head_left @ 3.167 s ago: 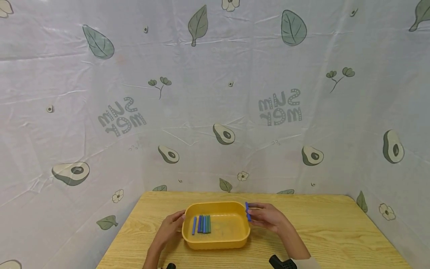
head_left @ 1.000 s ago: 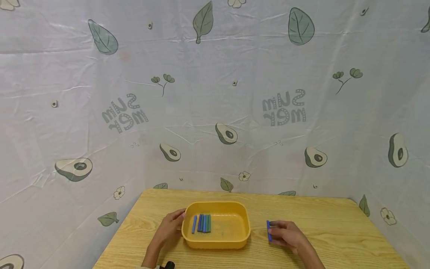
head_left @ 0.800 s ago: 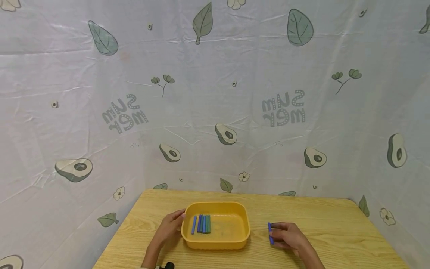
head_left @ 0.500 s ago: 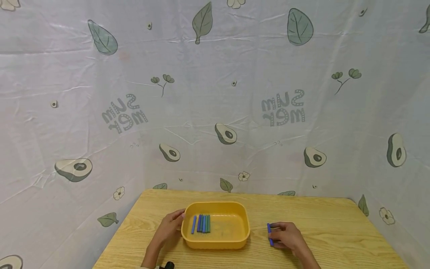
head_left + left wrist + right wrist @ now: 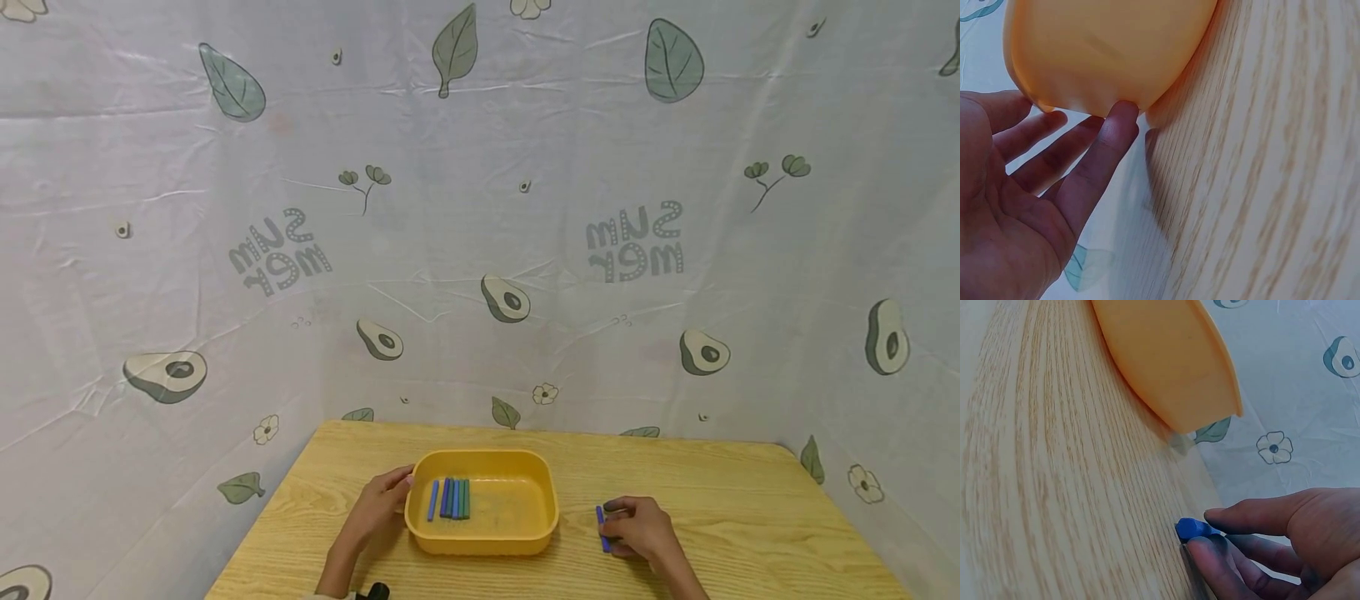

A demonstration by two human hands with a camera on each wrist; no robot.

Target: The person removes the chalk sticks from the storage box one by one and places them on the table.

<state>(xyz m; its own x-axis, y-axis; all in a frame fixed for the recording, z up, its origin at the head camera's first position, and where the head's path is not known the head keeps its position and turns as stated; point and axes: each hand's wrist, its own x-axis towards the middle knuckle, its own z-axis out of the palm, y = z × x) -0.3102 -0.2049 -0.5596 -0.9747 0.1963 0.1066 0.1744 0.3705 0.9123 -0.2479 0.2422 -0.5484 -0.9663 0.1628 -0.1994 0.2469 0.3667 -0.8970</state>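
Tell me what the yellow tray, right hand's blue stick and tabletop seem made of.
Yellow tray: probably smooth moulded plastic; soft sheen, rounded corners.
Blue stick: perhaps matte chalk or pastel; the right hand has dark-smudged fingertips.
Tabletop: satin wood or wood-look laminate; streaky grain.

Wood-grain surface [image 5: 750, 517] across bottom of frame. Yellow tray [image 5: 480, 547] sits on it, bottom ctr; blue stick [image 5: 600, 515] in my R hand [image 5: 641, 529] down at surface level, lower R of ctr.
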